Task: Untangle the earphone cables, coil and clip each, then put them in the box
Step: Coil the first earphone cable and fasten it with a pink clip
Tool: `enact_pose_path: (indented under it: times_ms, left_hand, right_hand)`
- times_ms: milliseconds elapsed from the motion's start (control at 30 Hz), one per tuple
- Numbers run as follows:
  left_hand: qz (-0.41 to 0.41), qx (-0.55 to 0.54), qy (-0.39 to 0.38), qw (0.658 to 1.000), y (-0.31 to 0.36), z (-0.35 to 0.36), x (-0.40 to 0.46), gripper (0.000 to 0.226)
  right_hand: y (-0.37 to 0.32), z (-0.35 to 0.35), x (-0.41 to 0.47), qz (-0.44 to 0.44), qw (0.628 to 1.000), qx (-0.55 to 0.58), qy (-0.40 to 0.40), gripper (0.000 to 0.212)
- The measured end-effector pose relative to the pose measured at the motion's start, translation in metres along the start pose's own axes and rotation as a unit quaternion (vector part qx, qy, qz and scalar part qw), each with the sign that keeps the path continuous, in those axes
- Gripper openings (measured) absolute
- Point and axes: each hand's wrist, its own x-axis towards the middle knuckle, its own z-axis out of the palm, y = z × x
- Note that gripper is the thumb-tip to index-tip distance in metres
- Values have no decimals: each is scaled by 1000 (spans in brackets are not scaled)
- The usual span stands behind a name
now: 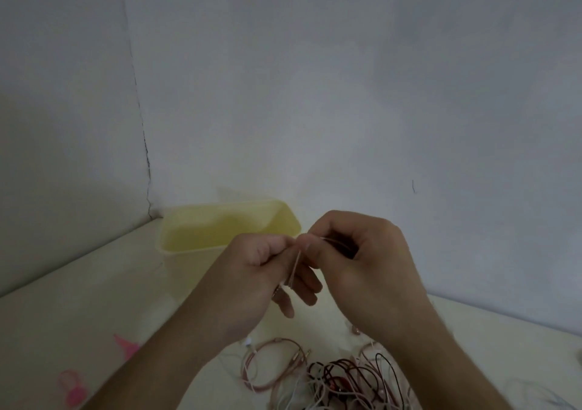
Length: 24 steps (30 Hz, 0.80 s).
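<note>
Pale walls meet in a corner behind a cream worktop (78,286), and the yellow box (220,230) stands open near that corner, just beyond the hands, probably so a finished coil can be dropped in with a short reach.

Both hands are raised above the worktop, close to the box's near wall. The left hand (267,271) pinches a thin pale cable (294,268) between thumb and forefinger, its other fingers hanging loosely below; the strands fall straight down past them. The right hand (356,252) is curled, its thumb and forefinger nipping the same cable right beside the left pinch, with a run of it passing back into the palm. Holding it at 2 close points looks meant to keep tension while a loop is laid or a snag worked out; which of these, I cannot tell.

Below the wrists a tangle (346,381) of pink, white and dark cables lies on the worktop, with 1 pink coil (274,362) at its left edge. At least 2 pink clips (129,345) wait at the left, well apart from the tangle. Most of the sorting appears to remain.
</note>
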Motion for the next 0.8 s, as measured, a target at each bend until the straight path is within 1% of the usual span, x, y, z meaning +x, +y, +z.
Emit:
enact_pose_path:
  times_ms: [100, 167, 200, 300, 400, 433, 500, 600, 700, 800]
  left_hand:
    - [-10, -55, -60, 997, 2, -2, -2, 40]
    - [-13, -90, -86, 992, 3, -4, -3, 31]
    - [-13, -112, -96, 989, 3, -4, -4, 29]
    - [-12, -174, -97, 980, 5, -5, -4, 33]
    - [20, -210, -68, 975, 7, -2, -4, 29]
    - [32, -218, -50, 974, 8, -1, -4, 27]
    - [46, -221, -5, 974, 8, -1, -2, 31]
    - [71, -175, 47, 981, 8, -4, -1, 34]
    - [87, -153, 73, 982, 7, -4, 0, 38]
    - [97, -116, 105, 983, 5, -4, 0, 37]
  right_hand:
    - [6, -3, 2, 7, 1000, 24, 18, 21]
    - [11, -3, 4, 20, 998, 55, 11, 22]
    - [13, -4, 4, 28, 997, 76, 10, 23]
    - [20, -1, 6, 45, 991, 129, 5, 23]
    - [25, 5, 8, 55, 986, 157, -15, 23]
    - [26, 7, 7, 58, 987, 150, -24, 24]
    - [26, 9, 6, 63, 990, 114, -47, 26]
    - [25, 15, 4, 79, 992, 69, -75, 29]
    - [23, 21, 3, 79, 990, 44, -112, 30]
    - [20, 24, 0, 66, 987, 30, -146, 34]
